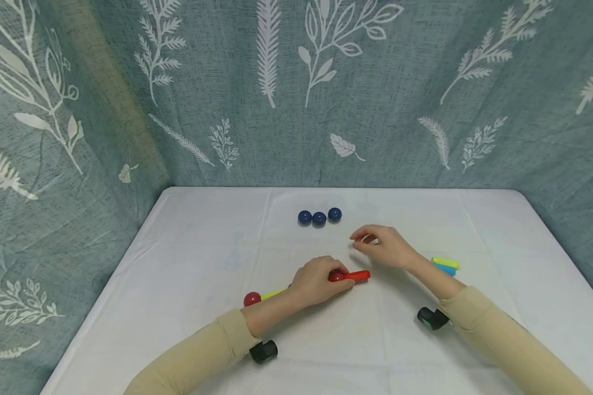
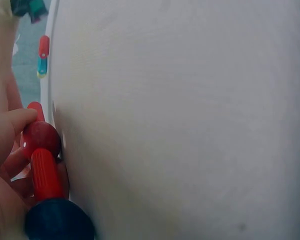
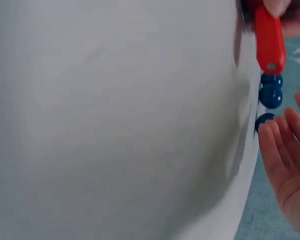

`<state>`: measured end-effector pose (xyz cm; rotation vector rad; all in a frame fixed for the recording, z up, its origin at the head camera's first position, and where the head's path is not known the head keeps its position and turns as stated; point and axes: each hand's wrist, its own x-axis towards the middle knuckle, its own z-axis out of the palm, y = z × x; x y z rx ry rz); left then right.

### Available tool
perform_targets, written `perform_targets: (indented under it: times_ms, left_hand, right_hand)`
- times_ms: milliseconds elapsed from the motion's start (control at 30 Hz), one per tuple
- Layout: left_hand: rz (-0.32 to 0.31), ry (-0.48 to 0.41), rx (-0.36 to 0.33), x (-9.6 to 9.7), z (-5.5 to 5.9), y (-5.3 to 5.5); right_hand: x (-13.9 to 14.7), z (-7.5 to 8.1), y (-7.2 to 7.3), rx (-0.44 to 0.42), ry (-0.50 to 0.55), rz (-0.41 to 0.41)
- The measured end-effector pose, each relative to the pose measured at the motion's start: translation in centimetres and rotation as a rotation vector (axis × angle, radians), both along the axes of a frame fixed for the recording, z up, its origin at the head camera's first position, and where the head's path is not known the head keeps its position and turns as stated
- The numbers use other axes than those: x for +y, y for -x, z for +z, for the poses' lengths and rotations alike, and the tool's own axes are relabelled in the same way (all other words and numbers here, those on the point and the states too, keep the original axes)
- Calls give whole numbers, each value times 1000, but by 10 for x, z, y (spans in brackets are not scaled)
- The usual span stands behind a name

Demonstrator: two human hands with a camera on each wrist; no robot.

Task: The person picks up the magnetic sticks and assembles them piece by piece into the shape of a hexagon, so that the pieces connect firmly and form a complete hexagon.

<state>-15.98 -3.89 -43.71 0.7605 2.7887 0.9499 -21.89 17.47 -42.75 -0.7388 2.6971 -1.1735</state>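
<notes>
My left hand (image 1: pixel 318 281) grips a red ball (image 2: pixel 41 140) in a chain of toy balls and rods low over the white tabletop. One red rod (image 1: pixel 358 275) sticks out to the right of that ball. Another red rod (image 2: pixel 47 174) joins it to a dark blue ball (image 2: pixel 60 220), mostly hidden by the hand in the head view. Further left, a yellow-green rod (image 1: pixel 273 294) ends in a second red ball (image 1: pixel 252 299). My right hand (image 1: pixel 382 245) hovers above the table beyond the chain's right end, fingers loosely bent, holding nothing.
Three dark blue balls (image 1: pixel 319 219) sit in a row near the back of the white table (image 1: pixel 207 236). Beside my right forearm lie a yellow-green rod (image 1: pixel 446 263) and a blue rod (image 1: pixel 446 269); the left wrist view also shows a loose red rod (image 2: pixel 44 46) there.
</notes>
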Motion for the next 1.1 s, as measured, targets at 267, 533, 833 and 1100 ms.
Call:
perform_targets:
  times_ms: [267, 533, 833, 1100]
  left_hand:
    - [-11, -1, -5, -2, -1, 0]
    - [-9, -10, -17, -3, -2, 0]
    - [-13, -21, -8, -2, -1, -2]
    - [-6, -5, 7, -3, -1, -2]
  right_hand:
    - [-20, 3, 36, -45, 36, -133]
    - [-33, -1, 56, -5, 3, -117]
    - [-43, -3, 67, 20, -28, -60]
    - [-46, -4, 66, 13, -47, -61]
